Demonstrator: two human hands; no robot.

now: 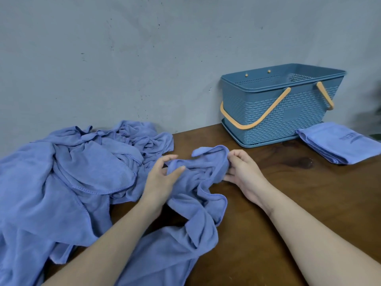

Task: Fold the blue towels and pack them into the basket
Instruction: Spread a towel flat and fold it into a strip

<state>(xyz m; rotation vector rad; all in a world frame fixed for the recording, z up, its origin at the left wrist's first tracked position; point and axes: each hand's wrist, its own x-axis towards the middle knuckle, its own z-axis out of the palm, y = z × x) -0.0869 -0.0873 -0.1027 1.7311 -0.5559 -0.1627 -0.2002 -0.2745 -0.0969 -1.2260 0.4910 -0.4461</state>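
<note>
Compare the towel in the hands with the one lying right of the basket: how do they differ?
The towel in the hands is crumpled and unfolded; the towel beside the basket is folded into a flat rectangle. The left hand and right hand grip the first; the folded one lies untouched. A dark printed mark shows only on the folded one. Both are blue, on the table, outside the basket.

Two bare forearms entered the view from the lower edge, each uncovered from the frame edge to the wrist, with no sleeve showing. The left hand (162, 178) and the right hand (243, 172) were bare. The fingernails visible on the left hand were short and unpainted.
</note>
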